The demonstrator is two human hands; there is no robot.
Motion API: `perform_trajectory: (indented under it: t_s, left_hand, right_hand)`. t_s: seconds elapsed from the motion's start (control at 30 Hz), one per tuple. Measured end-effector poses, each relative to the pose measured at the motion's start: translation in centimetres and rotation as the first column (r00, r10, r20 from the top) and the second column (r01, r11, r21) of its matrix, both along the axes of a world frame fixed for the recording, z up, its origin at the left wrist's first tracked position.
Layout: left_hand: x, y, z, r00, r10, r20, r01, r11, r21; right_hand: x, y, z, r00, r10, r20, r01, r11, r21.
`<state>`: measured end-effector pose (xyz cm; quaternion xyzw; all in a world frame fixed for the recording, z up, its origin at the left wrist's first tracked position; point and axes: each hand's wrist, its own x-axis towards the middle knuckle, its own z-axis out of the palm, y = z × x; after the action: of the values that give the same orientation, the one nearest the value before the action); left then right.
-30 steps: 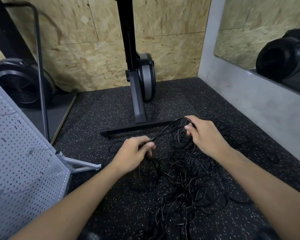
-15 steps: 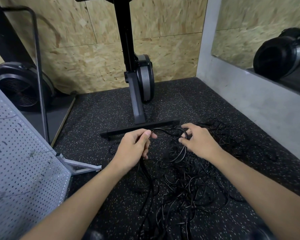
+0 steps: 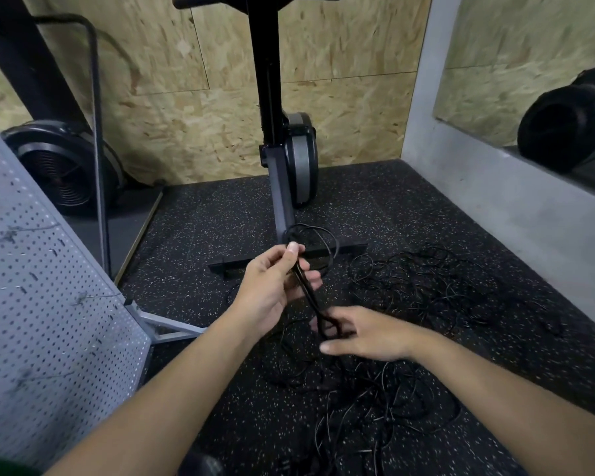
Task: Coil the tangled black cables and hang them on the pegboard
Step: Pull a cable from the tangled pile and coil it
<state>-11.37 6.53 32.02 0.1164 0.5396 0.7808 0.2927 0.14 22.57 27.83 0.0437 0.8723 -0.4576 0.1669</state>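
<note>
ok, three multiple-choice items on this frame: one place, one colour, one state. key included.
1. Where does the pegboard stand?
A) to the person's left
B) to the person's right
C) behind the black upright stand

2. What colour is the pegboard?
A) red
B) pale grey
C) yellow

3. Where are the small cable loops?
A) hung on the pegboard
B) flat on the floor
C) held up in the left hand

Key:
1 A, it fills the left edge of the view.
2 B, its perforated face reads pale grey.
3 C, the left hand pinches the loops in the air, while the right hand grips the strand lower down.
</note>
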Motion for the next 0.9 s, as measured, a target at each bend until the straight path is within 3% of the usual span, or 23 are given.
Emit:
perform_trajectory:
  t_s: [0.13,0.27,0.37,0.47,0.53,0.6,0.67,0.7,0.9]
  left_hand:
    - [-2.1,0.4,1.1,0.982,0.117,0.146,-0.129,0.989,0.073]
    - [-3.1,1.0,1.7,0.98,0.15,0.129,-0.163,0.982,0.098]
    - [-3.1,1.0,0.6,0.998,0.065,-0.003,-0.065,0.996,-0.06]
    - [-2.9,-0.1,-2.1,0.984,-0.164,-0.073,0.14,0.956,-0.257]
    - [-2.4,-0.9,-3.9,0.916,-0.389,-0.098,0.314,0.847,-0.429]
    - [-1.3,-1.0,-5.3,0.775,-0.627,-0.081,0.47,0.657,-0.589]
    - [0.0,-0.8,-6.2,0.622,-0.779,-0.074,0.532,0.491,-0.69]
    - [0.4,-0.7,-6.6,0.572,-0.813,-0.11,0.511,0.458,-0.727]
    - [0.0,-0.5,-6.5,0.444,-0.751,-0.489,0.137,0.597,-0.791]
  right_hand:
    - [-0.8,0.5,-0.8,0.985,-0.141,-0.096,0.134,0.988,-0.074]
    - [-1.2,0.7,-1.4,0.948,-0.258,-0.187,0.251,0.966,-0.064]
    - [-1.1,0.8,-0.9,0.907,-0.355,-0.229,0.329,0.934,-0.142]
    - [-1.1,1.1,0.3,0.871,-0.406,-0.278,0.361,0.911,-0.2]
    - [-1.3,1.2,1.0,0.853,-0.422,-0.308,0.362,0.903,-0.233]
    - [-1.4,1.2,1.4,0.841,-0.435,-0.32,0.362,0.894,-0.263]
    - [-1.4,1.1,1.7,0.845,-0.425,-0.324,0.346,0.897,-0.275]
    - [-1.5,1.0,1.8,0.847,-0.42,-0.325,0.338,0.899,-0.28]
    - [-1.6,1.1,1.9,0.795,-0.503,-0.34,0.37,0.846,-0.384]
